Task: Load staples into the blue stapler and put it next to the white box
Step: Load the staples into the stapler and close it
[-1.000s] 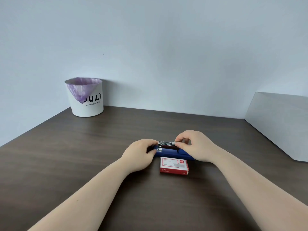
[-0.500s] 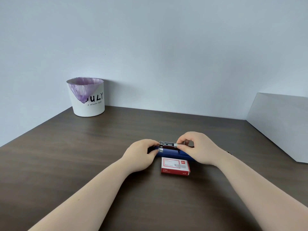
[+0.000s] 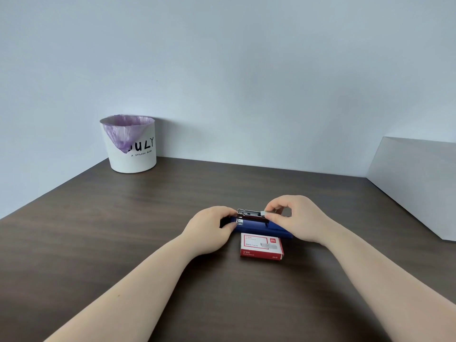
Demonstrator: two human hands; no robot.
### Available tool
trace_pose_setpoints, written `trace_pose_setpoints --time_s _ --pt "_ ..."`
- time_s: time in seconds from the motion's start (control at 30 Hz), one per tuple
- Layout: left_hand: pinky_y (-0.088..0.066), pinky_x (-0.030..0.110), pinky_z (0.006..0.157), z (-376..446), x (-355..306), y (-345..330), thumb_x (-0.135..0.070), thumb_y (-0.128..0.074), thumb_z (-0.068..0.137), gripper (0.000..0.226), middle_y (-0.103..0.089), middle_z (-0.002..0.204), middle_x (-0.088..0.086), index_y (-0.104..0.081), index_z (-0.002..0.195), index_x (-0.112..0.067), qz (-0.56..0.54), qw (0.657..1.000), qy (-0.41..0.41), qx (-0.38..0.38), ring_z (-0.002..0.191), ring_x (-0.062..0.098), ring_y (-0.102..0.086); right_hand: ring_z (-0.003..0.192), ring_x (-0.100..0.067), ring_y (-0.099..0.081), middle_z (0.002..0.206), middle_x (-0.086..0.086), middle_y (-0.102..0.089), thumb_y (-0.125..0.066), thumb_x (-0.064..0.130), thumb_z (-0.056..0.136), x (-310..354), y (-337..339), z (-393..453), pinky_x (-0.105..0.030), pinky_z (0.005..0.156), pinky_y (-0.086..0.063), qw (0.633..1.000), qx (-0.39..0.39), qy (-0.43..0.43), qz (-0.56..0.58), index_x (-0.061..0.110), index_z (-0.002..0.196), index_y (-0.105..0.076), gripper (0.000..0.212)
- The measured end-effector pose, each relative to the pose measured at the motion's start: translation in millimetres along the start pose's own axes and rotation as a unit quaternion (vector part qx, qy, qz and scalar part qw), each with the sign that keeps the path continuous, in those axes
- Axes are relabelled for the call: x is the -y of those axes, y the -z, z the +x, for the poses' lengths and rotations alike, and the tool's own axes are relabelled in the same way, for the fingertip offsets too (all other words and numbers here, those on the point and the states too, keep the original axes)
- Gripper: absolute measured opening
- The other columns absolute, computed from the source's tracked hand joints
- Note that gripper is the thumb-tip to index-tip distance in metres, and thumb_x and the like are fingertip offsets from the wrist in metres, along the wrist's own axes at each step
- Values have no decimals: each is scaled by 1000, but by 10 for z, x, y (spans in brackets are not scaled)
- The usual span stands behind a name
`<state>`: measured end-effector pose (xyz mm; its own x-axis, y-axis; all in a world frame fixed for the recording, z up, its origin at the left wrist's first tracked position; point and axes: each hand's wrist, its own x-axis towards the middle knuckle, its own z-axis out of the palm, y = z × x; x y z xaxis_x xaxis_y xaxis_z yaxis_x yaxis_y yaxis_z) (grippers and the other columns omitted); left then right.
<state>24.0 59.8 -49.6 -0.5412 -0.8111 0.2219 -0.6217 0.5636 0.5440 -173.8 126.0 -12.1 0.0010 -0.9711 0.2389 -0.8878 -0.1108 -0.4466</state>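
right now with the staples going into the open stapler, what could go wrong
The staple strip pinched in the right hand meets the metal channel at its end; if tilted, it could jam or break apart. The left hand steadies only one end of the blue stapler, so a push may slide it into the red staple box.

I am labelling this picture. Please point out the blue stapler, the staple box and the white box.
blue stapler [image 3: 256,228]: head view, blue side.
staple box [image 3: 261,246]: head view, top face.
white box [image 3: 417,183]: head view, sloping side.
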Motion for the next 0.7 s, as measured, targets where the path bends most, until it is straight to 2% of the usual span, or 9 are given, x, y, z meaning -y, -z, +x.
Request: trace_pose_setpoints --time_s 0.1,0.2,0.27,0.37,0.5,0.63,0.7 --pt "-41 26 90 2 7 1 -25 -53 89 32 -64 121 -7 -58 120 -28 2 1000 3 -1 109 16 -55 82 -2 -56 79 19 -59 -61 28 87 9 15 -6 -7 70 -37 1000 0 5 -3 21 93 -70 13" --pt "-41 27 91 4 9 2 -26 -53 89 32 -63 122 -7 -58 120 -29 0 1000 3 -1 109 16 -55 69 15 -53 79 18 -60 -61 25 87 14 11 -22 -1 60 -36 1000 -8 8 7 21 94 -70 12" --pt "-40 25 90 6 8 1 -25 -52 89 32 -63 122 -7 -58 120 -28 0 1000 -1 0 109 16 -55 62 23 -49 80 17 -60 -61 24 88 9 5 -38 4 60 -34 1000 -8 9 10 20 95 -70 12" --pt "-38 23 86 5 10 -2 -25 -52 90 31 -63 121 -8 -58 120 -28 1 1000 -4 -2 107 16 -55 71 9 -54 81 19 -59 -60 25 88 -1 -1 -43 0 61 -36 1000 -4 6 -1 22 95 -70 12" --pt "-41 25 88 7 23 -13 -25 -52 89 31 -64 120 -8 -58 119 -28 -1 1000 -1 -3 107 15 -55 87 -7 -57 82 19 -60 -61 26 87 0 3 5 -5 72 -36 1000 9 -2 -4 20 95 -72 14" --pt "-42 26 89 13 27 -15 -25 -53 89 31 -64 119 -7 -58 119 -28 -1 1000 -3 -4 108 15 -55 94 -8 -61 101 11 -69 -66 29 83 5 -15 27 -18 81 -44 999 36 -10 6 24 107 -69 24" --pt "-42 26 91 13 26 -15 -25 -53 89 31 -64 120 -8 -58 120 -28 -1 1000 -2 -2 109 16 -55 91 -4 -60 101 15 -67 -66 29 83 -29 -3 12 -13 76 -40 1000 1 -8 21 27 109 -65 26"
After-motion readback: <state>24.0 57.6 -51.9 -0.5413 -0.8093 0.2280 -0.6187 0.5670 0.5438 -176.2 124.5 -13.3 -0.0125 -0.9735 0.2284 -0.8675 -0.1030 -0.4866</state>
